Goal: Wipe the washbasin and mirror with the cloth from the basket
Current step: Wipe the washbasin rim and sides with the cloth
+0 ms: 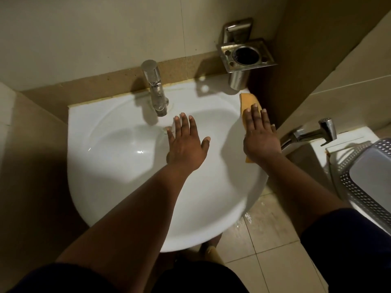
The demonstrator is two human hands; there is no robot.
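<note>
Tiled bathroom: right hand (261, 137) is pressing orange cloth (248, 102) flat-fingered on washbasin (118, 187) right rim; left hand (186, 142) is hovering spread over bowl. Basin wiping underway, mirror still pending.

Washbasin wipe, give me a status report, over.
Right hand flat, pressing orange cloth on washbasin right rim. Left hand open over the bowl. Tap behind, clear of cloth.

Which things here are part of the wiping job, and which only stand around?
Part of the job:
- orange cloth, pressed flat under the right hand
- washbasin
- left hand, open over the bowl
- basket

Standing around:
- tap
- metal cup holder
- spray nozzle
</note>
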